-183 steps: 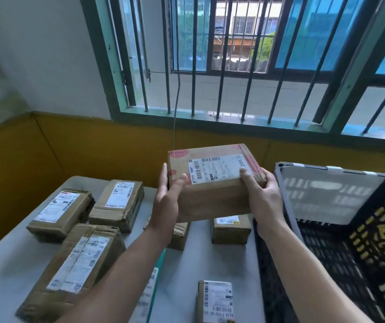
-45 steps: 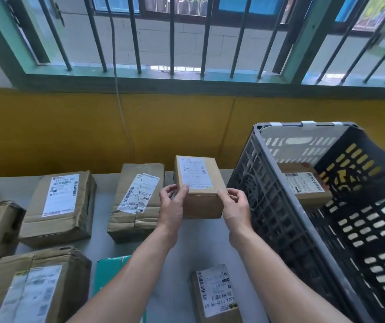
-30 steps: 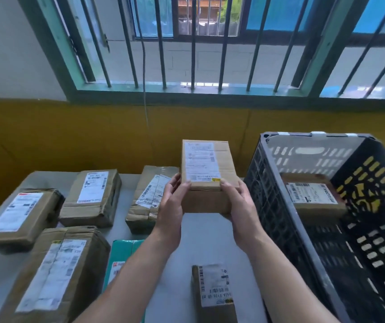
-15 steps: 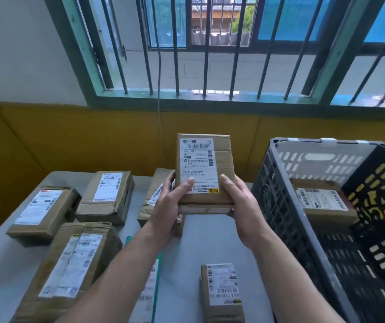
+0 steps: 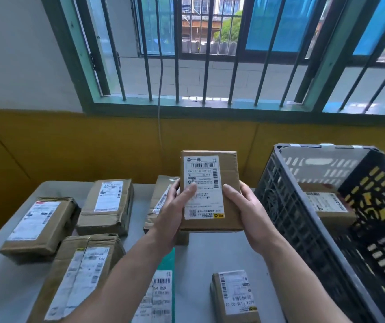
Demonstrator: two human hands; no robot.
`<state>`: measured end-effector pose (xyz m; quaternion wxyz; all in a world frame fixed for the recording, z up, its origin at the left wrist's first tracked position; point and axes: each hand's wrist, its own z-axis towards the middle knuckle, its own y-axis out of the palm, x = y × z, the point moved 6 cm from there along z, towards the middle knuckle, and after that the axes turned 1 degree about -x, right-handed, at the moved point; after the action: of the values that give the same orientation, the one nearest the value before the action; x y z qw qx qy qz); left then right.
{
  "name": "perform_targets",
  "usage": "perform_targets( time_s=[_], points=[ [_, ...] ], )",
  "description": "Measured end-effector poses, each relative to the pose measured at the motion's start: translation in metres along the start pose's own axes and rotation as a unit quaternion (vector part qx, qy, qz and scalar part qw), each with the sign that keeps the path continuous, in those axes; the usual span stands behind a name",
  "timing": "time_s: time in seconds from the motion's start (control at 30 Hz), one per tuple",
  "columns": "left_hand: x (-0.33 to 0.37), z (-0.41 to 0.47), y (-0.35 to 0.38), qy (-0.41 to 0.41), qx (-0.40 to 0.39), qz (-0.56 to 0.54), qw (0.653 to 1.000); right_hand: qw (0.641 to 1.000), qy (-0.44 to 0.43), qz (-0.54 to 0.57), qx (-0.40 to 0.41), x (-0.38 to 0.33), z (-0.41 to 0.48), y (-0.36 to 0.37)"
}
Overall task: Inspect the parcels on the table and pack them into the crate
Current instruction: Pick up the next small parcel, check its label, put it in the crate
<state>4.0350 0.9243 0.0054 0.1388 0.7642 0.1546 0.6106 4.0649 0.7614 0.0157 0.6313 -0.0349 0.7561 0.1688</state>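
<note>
I hold a small cardboard parcel (image 5: 230, 183) up above the table, its white label tilted towards me. My left hand (image 5: 171, 213) grips its left edge with the thumb lying on the label. My right hand (image 5: 245, 210) grips its right edge. The black plastic crate (image 5: 303, 229) stands tilted at the right, and one labelled parcel (image 5: 326, 206) lies inside it. Several more parcels lie on the grey table (image 5: 210, 255).
On the table lie brown parcels at the left (image 5: 40, 224), back left (image 5: 107, 206) and front left (image 5: 82, 276), a teal mailer (image 5: 161, 292) under my left forearm, and a small box (image 5: 235, 297) near the front. Behind them rises a yellow wall under a barred window.
The parcel has been tipped further upright, so its label faces me more squarely. My head has tilted up a little. The earlier large parcel now lies in the crate.
</note>
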Motion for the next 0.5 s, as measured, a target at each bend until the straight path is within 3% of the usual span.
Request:
perform_targets(
  time_s=[0.5],
  points=[
    [-0.003,0.023,0.005,-0.007,0.018,0.007,1.0,0.999,0.012,-0.014,0.046,0.006,0.015,-0.01]
  ],
)
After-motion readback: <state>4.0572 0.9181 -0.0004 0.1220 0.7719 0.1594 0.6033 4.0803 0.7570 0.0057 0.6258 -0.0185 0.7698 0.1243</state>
